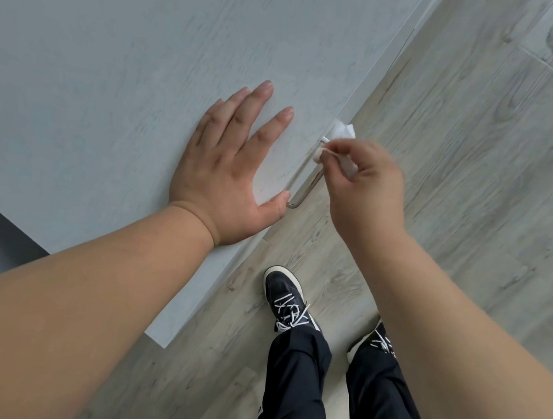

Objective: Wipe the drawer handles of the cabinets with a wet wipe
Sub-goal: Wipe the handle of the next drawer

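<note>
The wiping step was in hand: the right hand (367, 188) pinched a bunched white wipe (344, 132) between thumb and curled fingers and held it wrapped round the far end of the handle (306, 188). Part of the wipe stuck out beyond the fingertips. The left hand (224, 169) lay spread flat, fingers straight and apart, pressed on the cabinet (111, 70) panel, seemingly to brace it. The handle sat between the two hands, just beside the left thumb, whose tip was close to the handle's near end; whether they touched could not be told. It was a slim metal bar standing off the panel close to its edge. Its long axis ran along that edge, pointing from the left thumb away towards the right fingertips. The near stretch of the bar was bare and showed brownish marks, so the handle looked only partly wiped. The next move probably called for sliding the pinched wipe down the bar towards the left thumb, keeping it closed round the metal, with the left hand steady
</note>
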`<action>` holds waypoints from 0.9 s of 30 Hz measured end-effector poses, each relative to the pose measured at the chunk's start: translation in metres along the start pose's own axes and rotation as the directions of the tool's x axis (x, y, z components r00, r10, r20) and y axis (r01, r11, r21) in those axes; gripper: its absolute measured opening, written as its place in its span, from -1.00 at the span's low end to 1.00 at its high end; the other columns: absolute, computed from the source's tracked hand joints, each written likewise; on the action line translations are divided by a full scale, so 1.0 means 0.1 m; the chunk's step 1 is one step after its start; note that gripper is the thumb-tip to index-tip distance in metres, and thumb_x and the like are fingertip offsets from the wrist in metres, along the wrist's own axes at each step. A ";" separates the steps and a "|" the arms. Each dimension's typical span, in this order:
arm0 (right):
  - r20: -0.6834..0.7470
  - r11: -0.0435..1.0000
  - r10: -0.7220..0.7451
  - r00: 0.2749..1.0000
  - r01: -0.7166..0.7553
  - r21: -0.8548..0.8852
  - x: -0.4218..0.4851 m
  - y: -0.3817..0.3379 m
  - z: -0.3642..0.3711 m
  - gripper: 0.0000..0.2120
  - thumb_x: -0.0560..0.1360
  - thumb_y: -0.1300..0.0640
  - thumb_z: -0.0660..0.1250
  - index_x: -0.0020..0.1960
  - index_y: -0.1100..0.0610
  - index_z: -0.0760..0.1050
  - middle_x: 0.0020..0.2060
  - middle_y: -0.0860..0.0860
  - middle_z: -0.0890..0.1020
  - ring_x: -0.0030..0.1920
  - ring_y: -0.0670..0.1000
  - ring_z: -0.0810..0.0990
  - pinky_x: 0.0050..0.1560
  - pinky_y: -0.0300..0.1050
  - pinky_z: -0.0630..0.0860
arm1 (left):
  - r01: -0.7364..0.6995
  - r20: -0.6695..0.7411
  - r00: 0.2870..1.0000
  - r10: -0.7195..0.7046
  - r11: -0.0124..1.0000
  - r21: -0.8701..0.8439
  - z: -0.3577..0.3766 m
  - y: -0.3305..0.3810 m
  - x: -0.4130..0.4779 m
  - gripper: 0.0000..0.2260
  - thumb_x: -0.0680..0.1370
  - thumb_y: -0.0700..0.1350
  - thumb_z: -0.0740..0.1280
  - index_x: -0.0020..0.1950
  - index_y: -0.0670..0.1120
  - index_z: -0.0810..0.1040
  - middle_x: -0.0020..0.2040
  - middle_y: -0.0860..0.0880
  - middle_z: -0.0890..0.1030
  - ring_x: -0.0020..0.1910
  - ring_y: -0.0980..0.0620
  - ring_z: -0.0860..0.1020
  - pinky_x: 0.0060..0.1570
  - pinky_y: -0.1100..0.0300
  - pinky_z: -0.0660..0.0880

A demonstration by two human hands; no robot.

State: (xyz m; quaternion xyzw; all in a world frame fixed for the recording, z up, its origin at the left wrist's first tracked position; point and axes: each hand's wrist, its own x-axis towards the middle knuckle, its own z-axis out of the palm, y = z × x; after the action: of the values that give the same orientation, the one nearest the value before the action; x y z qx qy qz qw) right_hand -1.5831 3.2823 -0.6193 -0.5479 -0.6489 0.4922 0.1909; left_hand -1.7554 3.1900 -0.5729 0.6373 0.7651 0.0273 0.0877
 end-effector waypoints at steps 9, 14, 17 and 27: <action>0.013 0.994 0.050 0.999 -0.051 0.097 -0.02 0.05 0.03 -0.96 0.56 0.04 0.46 -0.06 -0.07 0.69 -0.18 -0.13 0.69 -0.15 -0.14 0.62 0.00 -0.07 0.60 | -0.022 -0.007 1.000 0.022 1.000 0.004 0.00 0.00 0.00 -0.24 0.46 0.21 0.34 0.65 0.09 0.27 0.67 -0.17 0.17 0.63 -0.23 0.15 0.58 -0.21 0.14; 0.136 0.996 0.017 0.991 -0.029 0.086 -0.29 0.07 0.06 -0.94 0.56 0.09 0.48 -0.04 -0.05 0.69 -0.18 -0.23 0.68 -0.14 -0.20 0.63 -0.07 -0.20 0.53 | -0.025 -0.011 1.000 0.025 1.000 0.002 0.01 -0.01 -0.01 -0.24 0.46 0.20 0.36 0.65 0.09 0.27 0.67 -0.16 0.17 0.63 -0.23 0.16 0.56 -0.24 0.17; 0.081 0.992 0.038 0.996 -0.047 0.119 -0.09 0.09 0.01 -0.96 0.57 0.03 0.47 -0.06 -0.06 0.69 -0.21 -0.20 0.68 -0.21 -0.22 0.59 -0.09 -0.24 0.49 | -0.017 0.000 1.000 0.017 1.000 -0.006 0.00 0.00 0.00 -0.24 0.47 0.20 0.35 0.65 0.09 0.27 0.67 -0.16 0.16 0.63 -0.22 0.15 0.56 -0.24 0.17; 0.042 0.995 0.016 0.999 -0.020 0.100 0.00 0.11 -0.02 -0.93 0.60 0.05 0.42 -0.04 -0.05 0.67 -0.18 -0.15 0.70 -0.19 -0.12 0.62 -0.08 -0.01 0.61 | -0.012 0.004 1.000 0.012 1.000 -0.012 0.00 0.00 0.00 -0.24 0.46 0.21 0.35 0.65 0.08 0.28 0.67 -0.16 0.17 0.63 -0.22 0.16 0.56 -0.23 0.17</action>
State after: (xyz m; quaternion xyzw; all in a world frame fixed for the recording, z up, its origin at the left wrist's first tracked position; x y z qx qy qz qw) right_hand -1.5755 3.2822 -0.6275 -0.5331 -0.6222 0.5372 0.2003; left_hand -1.7556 3.1896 -0.5730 0.6415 0.7609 0.0311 0.0929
